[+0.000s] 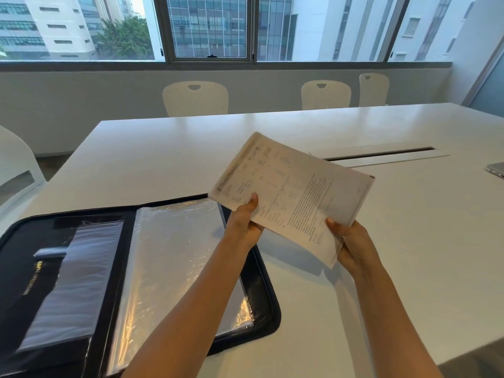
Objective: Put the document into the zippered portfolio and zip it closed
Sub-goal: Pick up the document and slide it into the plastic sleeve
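Hands up off the table [409,241], both pinching the document [293,196]: the left hand [245,223] grips its near-left edge, the right hand [351,242] clamps the near corner. Tilted, text blurred, the document hangs just right of the portfolio [261,304], which lies open and unzipped, clear sleeves [174,257] showing inside.

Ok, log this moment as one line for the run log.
stage: document held above table | left hand and right hand grip its near edge | portfolio open flat, unzipped | document not yet inside
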